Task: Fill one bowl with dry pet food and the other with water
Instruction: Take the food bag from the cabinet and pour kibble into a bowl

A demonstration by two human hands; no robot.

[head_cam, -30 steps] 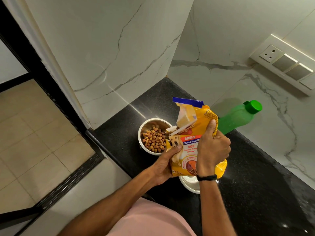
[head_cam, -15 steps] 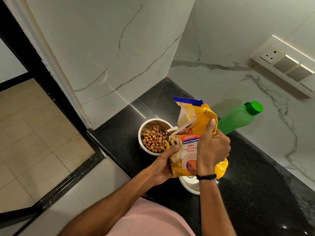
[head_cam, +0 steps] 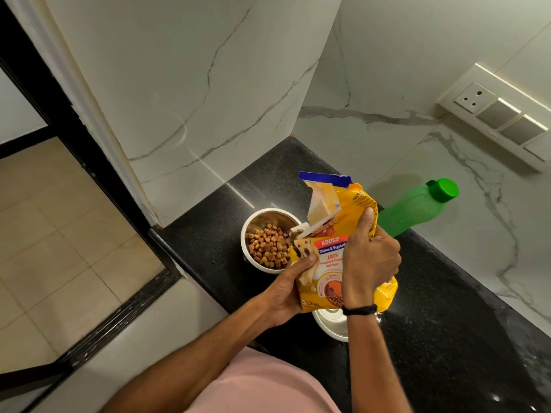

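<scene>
The black counter (head_cam: 441, 317) lies open to the right and toward the near edge — bare stone with nothing on it. At the far corner the two marble walls (head_cam: 190, 84) close in. The kibble bowl (head_cam: 262, 238) sits beside the left wall, the green bottle (head_cam: 414, 208) against the right wall. Between them the yellow food bag (head_cam: 334, 234), held in both hands, fills the gap and covers most of the second bowl (head_cam: 331, 326).

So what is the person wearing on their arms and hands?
Both forearms are bare, with no sleeves reaching them and no gloves. The right hand has a thin black band around its wrist. The left hand shows no ring, watch or band. Pink clothing shows at the bottom edge.
</scene>
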